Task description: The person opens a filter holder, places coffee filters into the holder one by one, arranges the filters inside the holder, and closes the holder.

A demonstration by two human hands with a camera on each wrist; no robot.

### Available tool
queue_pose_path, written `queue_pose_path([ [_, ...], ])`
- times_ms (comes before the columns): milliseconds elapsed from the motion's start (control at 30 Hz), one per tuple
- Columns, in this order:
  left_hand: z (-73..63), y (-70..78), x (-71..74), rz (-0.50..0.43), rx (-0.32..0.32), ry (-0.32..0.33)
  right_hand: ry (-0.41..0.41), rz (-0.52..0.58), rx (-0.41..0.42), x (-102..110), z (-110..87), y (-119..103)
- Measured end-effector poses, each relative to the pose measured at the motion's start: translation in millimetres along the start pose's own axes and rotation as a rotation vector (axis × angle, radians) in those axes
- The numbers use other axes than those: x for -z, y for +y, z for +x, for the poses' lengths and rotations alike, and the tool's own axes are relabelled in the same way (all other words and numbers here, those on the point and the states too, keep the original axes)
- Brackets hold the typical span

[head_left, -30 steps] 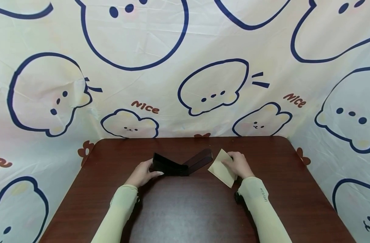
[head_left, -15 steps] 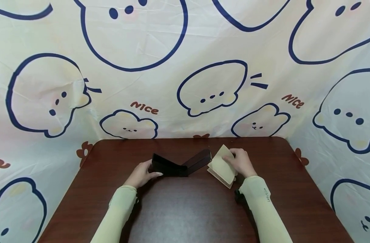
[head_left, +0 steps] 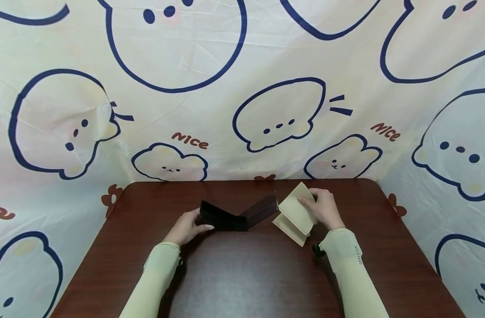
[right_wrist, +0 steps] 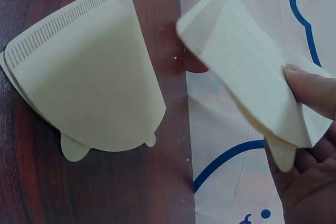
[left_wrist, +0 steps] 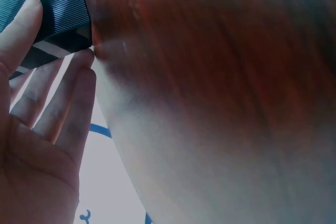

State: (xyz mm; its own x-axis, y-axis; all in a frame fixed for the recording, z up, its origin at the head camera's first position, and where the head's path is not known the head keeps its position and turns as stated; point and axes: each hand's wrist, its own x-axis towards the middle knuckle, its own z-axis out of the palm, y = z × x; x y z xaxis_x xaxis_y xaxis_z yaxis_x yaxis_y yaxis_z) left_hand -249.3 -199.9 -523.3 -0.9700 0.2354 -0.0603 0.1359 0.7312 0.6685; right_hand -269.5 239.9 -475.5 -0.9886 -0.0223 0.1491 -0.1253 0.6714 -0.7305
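My left hand holds the left end of a black box, whose dark see-through lid slants up to the right. In the left wrist view, the thumb lies on the box's ribbed face and the fingers reach under its edge. My right hand pinches a cream paper coffee filter between thumb and fingers, raised and tilted. Below it, more filters lie stacked on the table, with crimped edges and small rounded tabs. The box's inside is too dark to make out.
The dark brown wooden table has rounded far corners. A pale curtain with blue cartoon outlines hangs behind it and along both sides. Small pale specks dot the wood beside the stacked filters.
My right hand has lifted a filter up and to the right, away from the stack, so the filters beneath now show. The left hand and the black box have stayed in place.
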Motion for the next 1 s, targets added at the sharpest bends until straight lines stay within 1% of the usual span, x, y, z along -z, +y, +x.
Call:
queue_pose_path([
  [100, 0.2, -0.7, 0.0, 0.001, -0.002, 0.002, 0.009, 0.023, -0.002, 2, 0.8, -2],
  [167, 0.2, -1.0, -0.2, 0.001, -0.006, 0.001, 0.023, 0.036, 0.012, 5, 1.9, -5],
  [400, -0.1, -1.6, -0.2, 0.001, -0.016, 0.000, 0.078, 0.040, 0.095, 18, 9.7, -23],
  [700, -1.2, 0.3, 1.4, 0.004, -0.007, -0.005, 0.137, 0.012, 0.213, 28, 20.3, -56],
  [833, -1.3, -0.2, 2.0, 0.004, -0.007, -0.002, 0.137, -0.017, 0.257, 29, 24.3, -75],
  [1000, -0.7, -0.4, 1.1, 0.008, -0.015, 0.000, 0.135, -0.023, 0.282, 25, 26.3, -95],
])
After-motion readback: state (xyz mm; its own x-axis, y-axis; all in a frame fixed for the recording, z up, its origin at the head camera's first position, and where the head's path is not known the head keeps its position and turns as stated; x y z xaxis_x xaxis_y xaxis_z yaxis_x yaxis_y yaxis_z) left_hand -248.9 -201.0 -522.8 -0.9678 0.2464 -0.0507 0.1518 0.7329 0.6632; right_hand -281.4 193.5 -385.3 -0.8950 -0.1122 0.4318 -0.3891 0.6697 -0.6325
